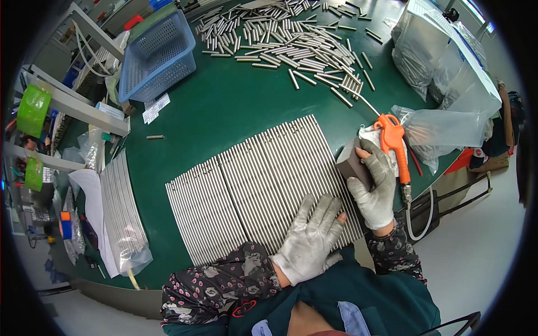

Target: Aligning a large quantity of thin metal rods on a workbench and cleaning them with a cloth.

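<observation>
Silvery metal rods (274,168), likely stiff, slippery and best taken by their ends, lie under my spread left hand (310,241); beside them, my right hand (376,190) clasps a brown block (353,167).

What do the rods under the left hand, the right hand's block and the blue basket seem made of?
Rods: likely metal, polished, from their bright silvery highlights.
Block: unclear; its matte, grey-brown surface could be abrasive, foam or stone.
Basket: probably moulded plastic, slight sheen, with evenly perforated walls.

Thin, shiny silver metal rods (266,176) lie flat side by side, and a gray-brown, box-shaped block (355,168), maybe foam, sits by their right edge.
</observation>
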Demonstrator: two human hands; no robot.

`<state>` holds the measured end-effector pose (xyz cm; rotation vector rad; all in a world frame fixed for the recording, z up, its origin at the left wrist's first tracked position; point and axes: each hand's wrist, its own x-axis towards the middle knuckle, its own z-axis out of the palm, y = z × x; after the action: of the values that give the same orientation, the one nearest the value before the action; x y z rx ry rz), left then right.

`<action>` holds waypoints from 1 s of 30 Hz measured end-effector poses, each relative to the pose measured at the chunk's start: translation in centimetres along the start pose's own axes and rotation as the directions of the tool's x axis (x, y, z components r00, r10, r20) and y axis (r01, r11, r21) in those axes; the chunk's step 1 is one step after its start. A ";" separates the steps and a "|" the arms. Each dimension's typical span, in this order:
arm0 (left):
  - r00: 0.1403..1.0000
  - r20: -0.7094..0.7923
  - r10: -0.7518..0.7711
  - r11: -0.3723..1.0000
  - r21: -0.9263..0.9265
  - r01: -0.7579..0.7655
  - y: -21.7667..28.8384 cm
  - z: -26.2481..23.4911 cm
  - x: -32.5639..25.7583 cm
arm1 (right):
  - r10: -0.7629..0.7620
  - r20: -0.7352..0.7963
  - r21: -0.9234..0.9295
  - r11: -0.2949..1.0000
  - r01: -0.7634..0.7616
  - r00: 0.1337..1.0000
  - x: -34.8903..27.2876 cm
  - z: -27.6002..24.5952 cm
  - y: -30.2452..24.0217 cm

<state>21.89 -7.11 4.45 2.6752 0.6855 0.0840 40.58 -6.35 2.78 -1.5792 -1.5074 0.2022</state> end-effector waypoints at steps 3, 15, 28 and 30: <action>0.998 0.020 0.053 0.997 -0.056 -0.052 -0.2 -0.8 0.8 | 0.073 -0.010 0.111 0.991 -0.072 0.997 -0.2 -0.2 -0.1; 0.999 -0.042 0.032 0.999 -0.003 -0.032 0.7 1.2 2.7 | 0.270 -0.046 0.368 0.900 -0.235 0.962 -0.5 -0.2 -0.4; 0.996 -0.083 0.014 0.998 -0.058 -0.018 0.9 0.6 3.6 | 0.251 -0.058 0.349 0.912 -0.216 0.966 -0.7 -0.1 -0.1; 0.994 -0.107 0.005 0.999 -0.042 -0.010 1.0 1.4 3.6 | 0.249 -0.061 0.330 0.919 -0.216 0.967 -0.7 -0.1 0.1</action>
<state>25.67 -6.66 3.43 2.6484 0.6987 0.2430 40.53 -7.01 2.43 -1.4752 -1.1381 0.4719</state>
